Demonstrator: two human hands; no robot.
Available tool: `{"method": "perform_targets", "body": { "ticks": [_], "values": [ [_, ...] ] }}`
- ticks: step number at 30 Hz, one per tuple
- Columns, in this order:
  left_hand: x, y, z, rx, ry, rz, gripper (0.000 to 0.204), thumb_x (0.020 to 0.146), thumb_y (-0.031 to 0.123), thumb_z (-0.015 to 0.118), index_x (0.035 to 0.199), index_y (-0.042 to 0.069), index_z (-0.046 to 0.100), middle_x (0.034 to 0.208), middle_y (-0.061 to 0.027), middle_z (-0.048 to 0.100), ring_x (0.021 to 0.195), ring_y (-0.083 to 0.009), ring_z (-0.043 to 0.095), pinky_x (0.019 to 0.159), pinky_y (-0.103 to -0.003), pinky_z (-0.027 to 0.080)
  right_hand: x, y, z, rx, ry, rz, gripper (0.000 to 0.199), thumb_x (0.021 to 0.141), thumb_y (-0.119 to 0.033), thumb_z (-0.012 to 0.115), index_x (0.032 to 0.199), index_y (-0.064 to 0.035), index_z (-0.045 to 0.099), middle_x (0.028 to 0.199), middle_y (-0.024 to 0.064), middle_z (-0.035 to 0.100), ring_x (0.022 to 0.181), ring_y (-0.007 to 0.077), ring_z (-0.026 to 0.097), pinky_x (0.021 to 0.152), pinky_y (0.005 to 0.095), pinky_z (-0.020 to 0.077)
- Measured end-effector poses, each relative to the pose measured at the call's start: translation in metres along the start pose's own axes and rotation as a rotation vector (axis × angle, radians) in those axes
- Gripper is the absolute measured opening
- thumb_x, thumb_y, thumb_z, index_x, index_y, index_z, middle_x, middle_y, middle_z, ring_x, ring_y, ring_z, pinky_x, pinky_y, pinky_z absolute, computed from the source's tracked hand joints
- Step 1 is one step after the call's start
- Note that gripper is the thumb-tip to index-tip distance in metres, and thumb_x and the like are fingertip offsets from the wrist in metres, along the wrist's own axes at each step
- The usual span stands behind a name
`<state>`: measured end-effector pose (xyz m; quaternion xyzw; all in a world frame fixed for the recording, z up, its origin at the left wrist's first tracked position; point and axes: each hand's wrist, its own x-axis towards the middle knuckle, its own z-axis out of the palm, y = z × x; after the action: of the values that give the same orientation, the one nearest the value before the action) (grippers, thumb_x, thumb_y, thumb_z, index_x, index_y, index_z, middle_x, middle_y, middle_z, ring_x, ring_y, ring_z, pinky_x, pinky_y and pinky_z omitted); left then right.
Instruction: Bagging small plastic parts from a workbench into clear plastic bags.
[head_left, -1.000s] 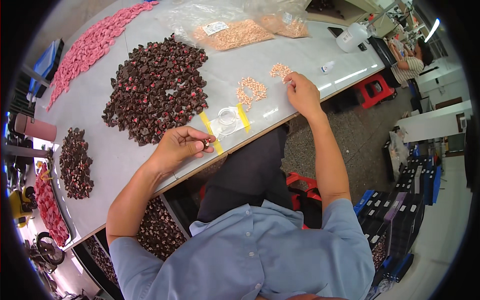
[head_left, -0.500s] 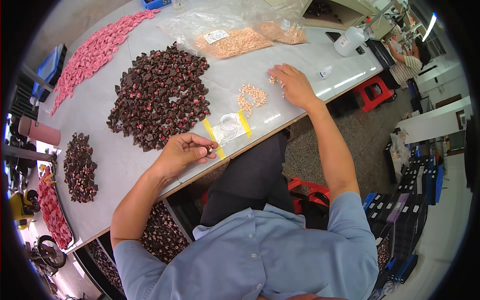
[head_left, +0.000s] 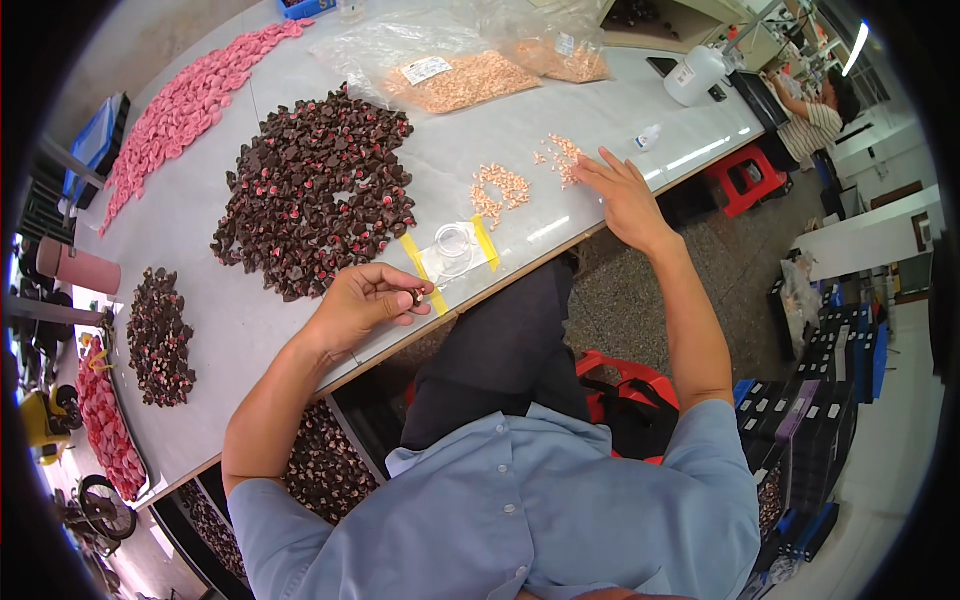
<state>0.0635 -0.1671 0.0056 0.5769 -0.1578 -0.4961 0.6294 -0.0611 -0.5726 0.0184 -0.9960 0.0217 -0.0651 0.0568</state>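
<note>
Dark piece [head_left: 416, 296] pinched in left hand [head_left: 362, 305] at table edge [head_left: 520, 272]; right hand [head_left: 622, 190] spread on peach bits [head_left: 562, 158].

Long pale grey surface [head_left: 250, 330] – set diagonally. Speckled grey floor [head_left: 620, 300]. Red stool [head_left: 745, 175] at the far end – white cabinets [head_left: 860, 235] beyond. Ceiling strip light [head_left: 856, 48] lit.

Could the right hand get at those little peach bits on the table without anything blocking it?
Probably yes. The right hand lies flat on the table with its fingertips already at the small peach pile, and nothing stands between them.
</note>
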Motion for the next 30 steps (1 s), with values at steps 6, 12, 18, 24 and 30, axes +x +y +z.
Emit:
{"method": "perform_targets", "body": {
  "ticks": [6,12,18,24,30],
  "values": [
    [0.001,0.002,0.002,0.021,0.003,-0.008,0.026,0.09,0.009,0.072,0.111,-0.003,0.064,0.119,-0.0169,0.068,0.098,-0.02,0.071,0.08,-0.026,0.059,-0.01,0.011,-0.002,-0.003,-0.019,-0.033,0.065,0.077,0.015,0.044,0.135,-0.0121,0.058,0.147,0.0069,0.051,0.144,0.0325,0.035,0.117,0.0496,0.0289],
    [-0.002,0.0,0.003,0.055,0.02,-0.017,0.028,0.089,0.01,0.073,0.112,-0.003,0.063,0.12,-0.0177,0.068,0.099,-0.0208,0.071,0.08,-0.027,0.059,0.002,0.001,0.005,0.027,0.099,-0.036,0.062,0.075,0.015,0.045,0.13,-0.0099,0.061,0.141,0.0063,0.056,0.143,0.0317,0.037,0.115,0.0458,0.0316],
    [0.002,0.002,0.003,0.029,0.007,-0.015,0.028,0.089,0.012,0.074,0.111,-0.002,0.064,0.119,-0.0176,0.068,0.098,-0.0206,0.072,0.08,-0.027,0.059,-0.013,0.0,0.004,-0.005,0.066,-0.093,0.057,0.076,0.014,0.047,0.125,-0.0096,0.064,0.138,0.0072,0.058,0.14,0.0319,0.04,0.114,0.0438,0.0335],
    [-0.001,0.002,0.001,0.047,0.009,-0.017,0.028,0.089,0.012,0.074,0.111,-0.001,0.064,0.119,-0.0173,0.069,0.097,-0.02,0.072,0.08,-0.026,0.059,-0.018,0.004,0.003,0.099,0.288,0.081,0.029,0.084,0.004,0.058,0.11,-0.0053,0.067,0.115,0.0114,0.065,0.11,0.0305,0.061,0.094,0.0392,0.0496],
    [0.0,0.001,0.002,0.044,0.005,-0.025,0.026,0.089,0.01,0.073,0.111,-0.002,0.064,0.119,-0.0167,0.069,0.098,-0.0198,0.071,0.081,-0.026,0.059,-0.004,-0.007,0.01,0.238,0.261,0.253,0.011,0.087,-0.01,0.067,0.095,-0.0045,0.063,0.089,0.0105,0.067,0.079,0.027,0.066,0.071,0.0361,0.0524]
  ]
}}
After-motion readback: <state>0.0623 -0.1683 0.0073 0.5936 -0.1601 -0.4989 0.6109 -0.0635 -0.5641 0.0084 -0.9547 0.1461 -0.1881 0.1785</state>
